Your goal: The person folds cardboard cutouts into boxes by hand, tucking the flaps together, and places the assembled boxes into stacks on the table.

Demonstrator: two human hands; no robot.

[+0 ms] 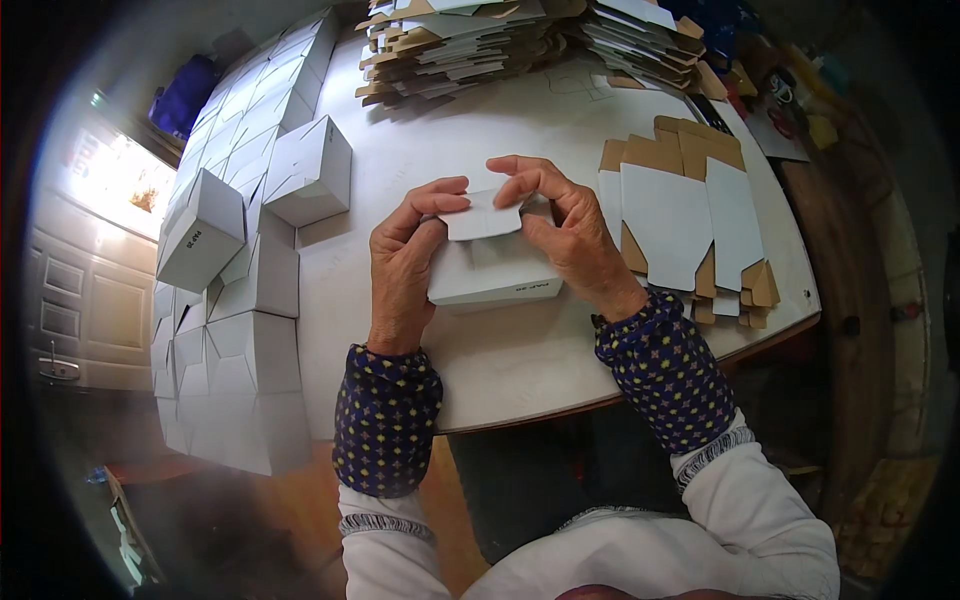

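A white cardboard box (490,272) is between my hands over the near middle of the table, with one face toward me. A flap (482,222) at its top stands partly raised and bends under my fingers. My left hand (403,250) grips the box's left side, thumb and fingertips at the flap's left edge. On the other side, my right hand (572,232) holds the box's right corner, thumb pressed near the flap and index finger bent over it. The inside of the box is hidden.
Folded white boxes (256,365) stand packed in rows along the table's left edge, with one box (200,230) tilted on top. Flat unfolded cartons (665,215) lie at the right. Tall stacks of flat cartons (460,50) rise at the far side of the white table (400,130).
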